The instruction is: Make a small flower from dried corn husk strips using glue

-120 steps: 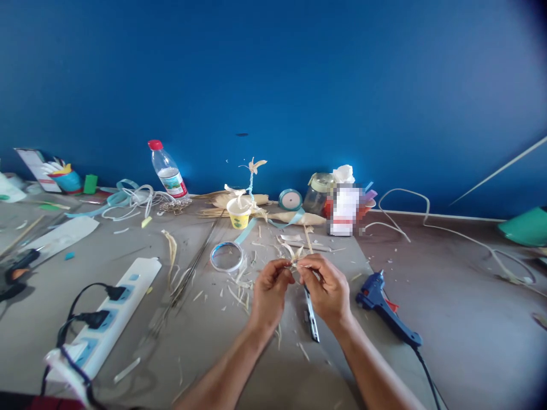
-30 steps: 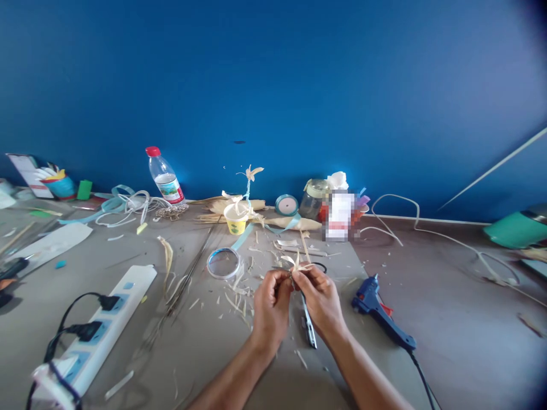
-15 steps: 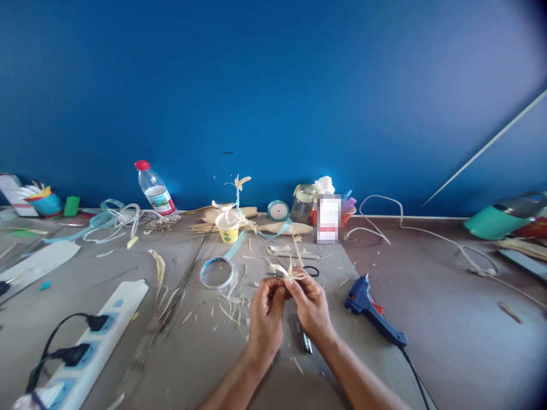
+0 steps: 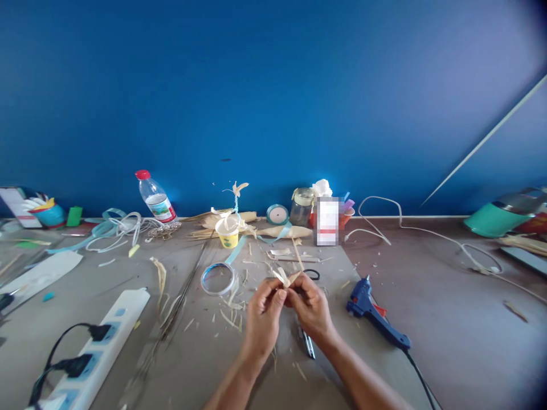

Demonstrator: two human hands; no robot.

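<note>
- While the flat matte-blue wall (image 4: 273, 85) fills the upper half, the grey-and-brown tabletop (image 4: 448, 324) spreads below.
- Long white plastic power strip (image 4: 127, 310) with pale-blue socket panels: near left, two black plugs (image 4: 79, 365) in it.
- Left hand (image 4: 262, 313): bare, thumb and forefinger pinching the base of a small cream petalled piece (image 4: 286, 278), likely dried husk.
- Right hand (image 4: 314, 310): bare, pinching the same piece from its side; fingertip contact small and partly hidden, so exact hold hard to tell.
- Dark-blue plastic glue gun (image 4: 378, 319), red trigger: lies right of the right hand, nozzle toward wall.
- Clear plastic bottle (image 4: 159, 205), red cap, printed label: back left, near the wall.
- Yellow-and-white cup (image 4: 228, 239): back centre; pale-blue wrapped stem (image 4: 236, 205) with tan petals rises at it, inside or behind unclear.
- Clear ring-shaped tape roll (image 4: 204, 283): flat, left of and beyond the hands.
- Slim silver-and-black cutter (image 4: 308, 346): on the table, partly hidden by the right hand.
- The petalled piece: above the table, between both hands' fingertips, petals up.
- Thin cream scraps (image 4: 231, 320): scattered left of the hands.
</note>
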